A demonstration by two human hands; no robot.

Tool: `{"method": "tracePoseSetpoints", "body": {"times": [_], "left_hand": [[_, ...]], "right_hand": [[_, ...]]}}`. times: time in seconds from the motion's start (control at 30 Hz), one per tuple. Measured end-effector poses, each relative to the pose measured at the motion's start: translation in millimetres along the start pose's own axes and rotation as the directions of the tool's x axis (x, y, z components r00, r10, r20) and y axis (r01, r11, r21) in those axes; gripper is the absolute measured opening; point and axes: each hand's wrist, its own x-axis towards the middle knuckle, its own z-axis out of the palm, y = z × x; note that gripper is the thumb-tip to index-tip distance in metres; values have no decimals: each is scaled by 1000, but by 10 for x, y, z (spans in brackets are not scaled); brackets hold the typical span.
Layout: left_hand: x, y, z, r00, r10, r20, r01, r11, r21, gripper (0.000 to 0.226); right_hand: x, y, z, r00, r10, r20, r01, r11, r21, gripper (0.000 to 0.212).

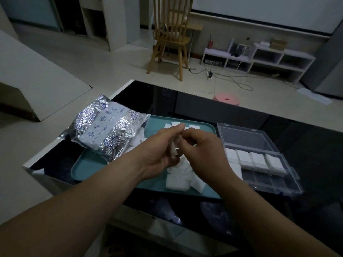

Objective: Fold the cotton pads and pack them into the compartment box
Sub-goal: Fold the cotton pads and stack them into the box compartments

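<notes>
My left hand (pixel 163 145) and my right hand (pixel 202 151) meet above the tray (pixel 87 164), and together they hold one white cotton pad (pixel 174 150). The fingers of both hands are curled and pinch it from two sides, so the pad is between my fingertips, in the air. I cannot see how far it is folded, because my fingers cover most of it.

Directly below my hands the loose pads (pixel 177 181) lie in a small heap on the tray. To the right of my right hand is the compartment box (pixel 274 182), with its lid (pixel 245 135) open toward the far side. The packed pads (pixel 259 160) fill four compartments in its far row. To the left of my left hand a crumpled foil bag (pixel 105 130) rests partly on the tray. All this stands on a dark table (pixel 306 145).
</notes>
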Motion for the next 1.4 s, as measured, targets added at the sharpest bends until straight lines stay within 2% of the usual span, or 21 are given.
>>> {"method": "tracePoseSetpoints", "body": {"times": [0.13, 0.23, 0.33, 0.4, 0.47, 0.57, 0.63, 0.7, 0.77, 0.87, 1.0, 1.07, 1.13, 1.23, 1.4], "left_hand": [[-2, 31, -50, 994, -72, -86, 55, 982, -183, 22], [33, 13, -101, 993, -76, -87, 55, 974, -218, 34], [77, -3, -152, 995, -94, 14, 95, 975, -200, 48], [78, 3, -158, 994, -105, 16, 106, 983, -147, 41], [80, 12, -157, 995, -81, -66, 70, 986, -152, 23], [108, 41, -238, 970, -31, -239, -25, 974, -224, 10], [139, 66, -312, 950, 2, -312, -63, 980, -188, 8], [154, 73, -335, 934, 9, -356, -69, 986, -154, 5], [172, 65, -334, 924, 8, -383, -64, 989, -134, 3], [195, 48, -350, 912, 8, -411, -59, 992, -112, 6], [196, 44, -369, 915, 14, -404, -54, 995, -87, 5], [197, 33, -351, 916, 14, -400, -45, 997, -67, 5], [195, 23, -336, 918, 14, -397, -42, 997, -62, 5], [186, 11, -329, 916, 18, -400, -45, 997, -59, 6], [191, -8, -333, 913, 35, -407, -46, 999, -20, 5]], "right_hand": [[3, 57, 17, 988, -14, -152, 0, 996, -94, 6], [14, 63, -18, 971, -132, -202, 96, 980, -176, 8], [11, 40, 10, 937, -332, -109, 295, 918, -265, 4], [27, 78, 26, 935, -353, 32, 350, 906, -237, 8], [51, 109, 8, 962, -237, 134, 255, 957, -140, 18], [177, 135, -94, 1000, 7, 16, -7, 1000, 6, 19], [300, 220, -159, 987, 152, -50, -154, 987, -48, 19], [369, 345, -171, 967, 253, -1, -248, 949, -196, 18], [363, 414, -118, 943, 313, 114, -263, 909, -322, 21], [314, 388, 32, 916, 325, 237, -205, 885, -419, 40], [305, 382, 208, 877, 436, 203, -275, 801, -532, 60], [303, 422, 262, 890, 424, 166, -277, 794, -542, 67], [320, 456, 302, 910, 384, 153, -244, 799, -550, 64], [385, 455, 335, 898, 392, 202, -223, 799, -558, 50], [416, 466, 284, 914, 372, 160, -235, 809, -538, 42]]}}
